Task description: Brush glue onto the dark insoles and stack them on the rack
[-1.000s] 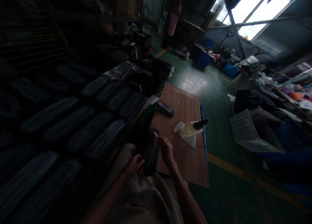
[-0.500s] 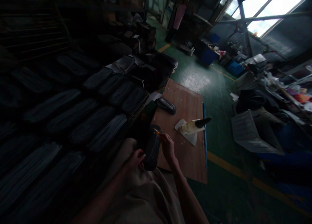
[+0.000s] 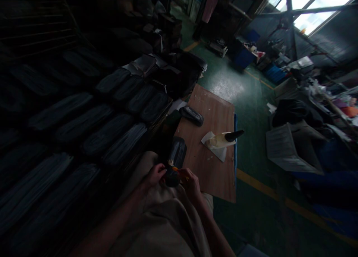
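A dark shoe sole (image 3: pixel 178 149) lies lengthwise at the near left edge of the wooden board, its near end over my lap. My left hand (image 3: pixel 155 175) is closed at the left edge of the sole's near end, fingers pinched on it. In my right hand (image 3: pixel 190 181) is a small brush (image 3: pixel 174 168) with an orange handle. The brush's pale tip rests over the lower part of the sole, close to my left fingers. Whitish streaks show on the sole's upper face. Another dark sole (image 3: pixel 191 115) with a pale streaked face lies farther up the board.
On the wooden board (image 3: pixel 208 108), a cream container (image 3: pixel 220 140) with a black top lies on a white sheet (image 3: pixel 219 154). Rows of dark, streaked soles (image 3: pixel 74 121) fill the left side. A pale crate (image 3: pixel 291 145) stands on the green floor at right.
My right hand has drawn the brush from the sole's far end down to its near end. More pale streaks show on the sole. My left hand stays at its left edge.
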### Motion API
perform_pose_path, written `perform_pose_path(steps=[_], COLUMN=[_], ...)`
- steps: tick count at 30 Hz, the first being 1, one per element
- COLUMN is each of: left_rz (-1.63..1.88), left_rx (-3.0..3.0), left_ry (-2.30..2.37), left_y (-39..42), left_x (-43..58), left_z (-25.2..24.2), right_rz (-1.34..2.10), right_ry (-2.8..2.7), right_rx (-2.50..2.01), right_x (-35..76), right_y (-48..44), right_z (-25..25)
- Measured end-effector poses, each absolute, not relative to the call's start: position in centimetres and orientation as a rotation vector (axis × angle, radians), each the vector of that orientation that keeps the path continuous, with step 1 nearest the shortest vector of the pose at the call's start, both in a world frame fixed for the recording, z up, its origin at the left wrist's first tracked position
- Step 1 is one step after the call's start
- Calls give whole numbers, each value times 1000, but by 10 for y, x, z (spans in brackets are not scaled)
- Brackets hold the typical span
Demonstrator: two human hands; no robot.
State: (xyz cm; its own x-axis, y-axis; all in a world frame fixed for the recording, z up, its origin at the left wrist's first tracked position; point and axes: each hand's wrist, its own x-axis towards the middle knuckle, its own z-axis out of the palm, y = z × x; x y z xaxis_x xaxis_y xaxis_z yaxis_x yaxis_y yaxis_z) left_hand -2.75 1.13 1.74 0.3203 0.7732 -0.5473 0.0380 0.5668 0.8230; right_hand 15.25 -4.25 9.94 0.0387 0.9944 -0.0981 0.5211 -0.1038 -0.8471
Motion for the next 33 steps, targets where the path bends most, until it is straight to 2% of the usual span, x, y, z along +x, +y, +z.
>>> perform_pose_path(steps=[8,16,20,24,28,33], left_rz=[520,524,510,516,531,558], left_rx=[839,851,859,866,888,884], left_ry=[1146,1150,1177,1178,1155,1196], left_y=[10,12,11,12,11,10], left_x=[-28,-29,-30,-30,-31,-32], left_z=[20,23,22,19,19,21], right_rz=[1250,961,835,717,857,1098], right_ry=[-1070,-1030,-1203,-1662,-1927,-1757], right_rx=[-1697,-1704,-1682,-1740,-1679,-1560], right_x=[164,166,158,156,162,175], right_y=[-61,-21,2,11,1,-15], right_z=[98,104,104,105,112,120])
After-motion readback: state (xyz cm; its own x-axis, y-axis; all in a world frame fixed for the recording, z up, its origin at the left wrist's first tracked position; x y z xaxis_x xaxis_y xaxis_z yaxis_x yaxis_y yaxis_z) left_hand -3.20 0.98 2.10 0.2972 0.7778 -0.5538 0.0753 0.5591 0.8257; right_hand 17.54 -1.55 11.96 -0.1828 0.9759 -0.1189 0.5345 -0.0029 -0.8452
